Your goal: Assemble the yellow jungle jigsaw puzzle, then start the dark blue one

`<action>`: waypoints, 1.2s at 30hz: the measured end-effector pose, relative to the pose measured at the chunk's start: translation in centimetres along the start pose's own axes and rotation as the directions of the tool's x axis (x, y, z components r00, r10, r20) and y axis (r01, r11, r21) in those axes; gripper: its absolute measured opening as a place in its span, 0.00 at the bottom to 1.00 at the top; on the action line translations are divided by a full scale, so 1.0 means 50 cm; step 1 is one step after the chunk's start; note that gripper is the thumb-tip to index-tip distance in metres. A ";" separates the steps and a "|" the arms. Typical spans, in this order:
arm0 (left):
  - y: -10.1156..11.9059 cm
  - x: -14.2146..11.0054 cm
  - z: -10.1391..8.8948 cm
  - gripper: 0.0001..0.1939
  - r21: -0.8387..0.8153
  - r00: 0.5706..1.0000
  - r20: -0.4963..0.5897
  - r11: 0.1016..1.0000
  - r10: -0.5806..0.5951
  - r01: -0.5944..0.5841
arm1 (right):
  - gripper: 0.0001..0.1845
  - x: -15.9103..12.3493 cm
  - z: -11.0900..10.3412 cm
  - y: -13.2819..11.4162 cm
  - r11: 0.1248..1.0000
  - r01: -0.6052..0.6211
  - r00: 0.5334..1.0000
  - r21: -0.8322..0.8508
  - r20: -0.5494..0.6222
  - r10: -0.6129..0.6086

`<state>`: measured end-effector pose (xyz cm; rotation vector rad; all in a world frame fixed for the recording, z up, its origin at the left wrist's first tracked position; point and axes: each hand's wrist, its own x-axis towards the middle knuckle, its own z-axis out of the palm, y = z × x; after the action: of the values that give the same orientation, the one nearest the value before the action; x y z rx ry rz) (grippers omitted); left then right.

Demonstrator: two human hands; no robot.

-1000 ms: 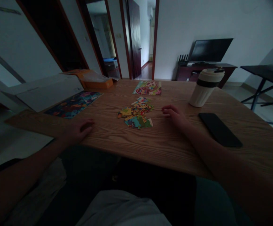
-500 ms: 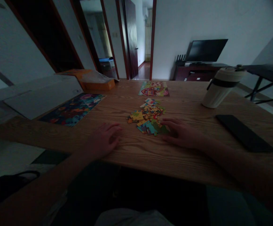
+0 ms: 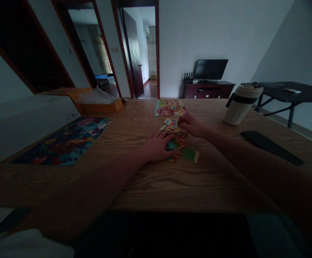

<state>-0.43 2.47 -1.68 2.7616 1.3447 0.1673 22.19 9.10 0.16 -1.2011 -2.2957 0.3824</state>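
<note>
The left hand [image 3: 158, 147] lies palm down with its fingers spread wide over the near left part of a loose pile of puzzle pieces [image 3: 182, 138]. The right hand [image 3: 192, 126] is at the far right edge of the same pile, its fingers bent and drawn in narrow; whether they pinch a piece cannot be told.

The pile sits on the wooden desk [image 3: 134, 190], between and partly under the hands. Pale pieces show on its far side, red and yellow ones in the middle, and a green piece [image 3: 188, 154] lies at the near right, just beyond the left fingertips.

Beyond the pile, a bright picture sheet [image 3: 170, 108] with a red house on it lies flat. To the left is a larger dark blue picture sheet [image 3: 70, 141], beside a long white box [image 3: 32, 125]. Behind them stands an open orange box [image 3: 102, 107] with clear plastic [image 3: 98, 96] in it.

To the right, past the right forearm, are a cream cup [image 3: 240, 107] with a black band and a flat black slab [image 3: 270, 146]. Farther off, a screen [image 3: 211, 70] stands on a dark cabinet [image 3: 208, 90], and a black folding table [image 3: 303, 94] is at the right.
</note>
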 end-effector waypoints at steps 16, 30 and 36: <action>0.010 -0.010 -0.024 0.44 -0.058 0.998 0.033 0.997 0.057 -0.055 | 0.18 -0.049 0.012 -0.007 0.979 -0.071 0.972 0.192 0.232 0.025; 0.000 -0.007 -0.042 0.37 0.019 0.997 -0.014 0.997 0.074 -0.074 | 0.21 -0.157 -0.067 0.054 0.981 -0.161 0.983 0.111 0.104 0.150; 0.036 -0.011 -0.038 0.39 0.023 0.991 0.093 0.995 0.099 -0.101 | 0.26 -0.160 -0.060 0.073 0.984 -0.174 0.965 -0.031 0.195 0.177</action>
<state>0.39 0.98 0.37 2.8231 1.1971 0.0264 30.16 4.60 -1.57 -1.4371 -2.3660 0.5746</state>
